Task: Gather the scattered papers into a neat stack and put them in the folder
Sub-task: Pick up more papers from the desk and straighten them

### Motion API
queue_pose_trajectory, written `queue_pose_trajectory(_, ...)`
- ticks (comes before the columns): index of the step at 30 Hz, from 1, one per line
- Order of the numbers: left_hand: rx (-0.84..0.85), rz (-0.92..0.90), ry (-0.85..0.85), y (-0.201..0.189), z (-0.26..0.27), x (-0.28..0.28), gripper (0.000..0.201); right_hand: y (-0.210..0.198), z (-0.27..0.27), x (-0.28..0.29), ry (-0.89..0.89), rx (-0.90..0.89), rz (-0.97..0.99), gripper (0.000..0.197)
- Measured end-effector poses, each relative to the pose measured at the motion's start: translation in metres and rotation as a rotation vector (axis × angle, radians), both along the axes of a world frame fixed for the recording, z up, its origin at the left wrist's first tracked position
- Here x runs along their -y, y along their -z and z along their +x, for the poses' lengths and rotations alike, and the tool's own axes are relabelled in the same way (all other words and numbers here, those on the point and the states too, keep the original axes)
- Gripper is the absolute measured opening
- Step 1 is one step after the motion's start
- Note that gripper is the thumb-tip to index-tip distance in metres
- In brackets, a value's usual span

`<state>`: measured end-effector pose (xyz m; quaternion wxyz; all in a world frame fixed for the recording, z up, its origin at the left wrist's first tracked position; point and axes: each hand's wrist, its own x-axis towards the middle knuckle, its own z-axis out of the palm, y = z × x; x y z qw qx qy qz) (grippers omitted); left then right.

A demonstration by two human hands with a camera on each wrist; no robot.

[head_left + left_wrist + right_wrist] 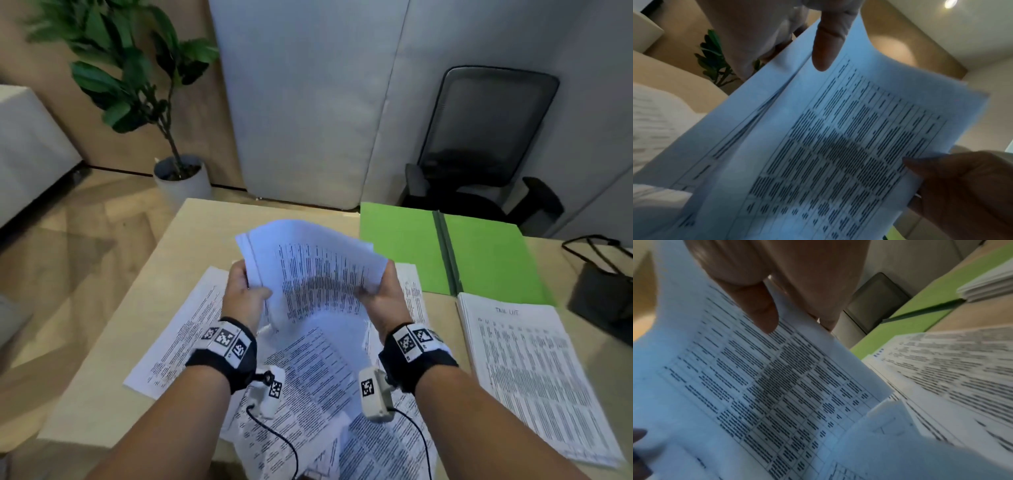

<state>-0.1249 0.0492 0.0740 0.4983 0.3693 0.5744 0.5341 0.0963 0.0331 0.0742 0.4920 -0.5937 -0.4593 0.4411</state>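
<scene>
A bundle of printed sheets (315,274) is lifted above the desk, bowed in the middle. My left hand (245,291) grips its left edge, thumb on top; the thumb (827,47) lies on the top sheet (838,146). My right hand (380,291) grips the right edge, with its thumb (760,311) on the printed face (756,386). More loose papers (308,377) lie scattered on the desk below. A neat pile of sheets (534,370) lies at the right. The green folder (452,250) lies open and flat at the back right; the green folder (920,309) also shows in the right wrist view.
The light wooden desk (113,359) has bare room on its left side. A dark bag (603,291) sits at the desk's right edge. Behind the desk stand an office chair (486,137) and a potted plant (147,85) on the floor.
</scene>
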Motion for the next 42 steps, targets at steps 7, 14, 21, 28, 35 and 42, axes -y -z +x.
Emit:
queue_pose_trajectory(7, 0.085, 0.114, -0.045, -0.015, 0.009, -0.007, 0.042, -0.011, -0.001, -0.008, 0.072, -0.177, 0.088, 0.053)
queue_pose_trajectory(14, -0.093, -0.036, 0.075, 0.009, 0.021, 0.004, 0.027, 0.013, -0.002, 0.004, 0.107, -0.144, -0.039, 0.048)
queue_pose_trajectory(21, 0.033, 0.084, -0.015, -0.022, 0.022, -0.001, 0.043, -0.005, 0.006, -0.007, 0.111, -0.249, 0.047, 0.062)
queue_pose_trajectory(28, -0.092, -0.089, 0.035, 0.001, 0.021, 0.010, 0.044, 0.017, 0.005, 0.002, 0.096, -0.034, -0.074, 0.055)
queue_pose_trajectory(35, -0.124, -0.064, 0.020, 0.005, 0.021, 0.007, 0.041, 0.023, 0.004, 0.003, 0.099, 0.043, -0.048, 0.043)
queue_pose_trajectory(42, -0.428, -0.234, 0.164, 0.035, 0.019, 0.006, 0.045, 0.040, 0.006, 0.018, -0.002, 0.265, -0.292, 0.010)
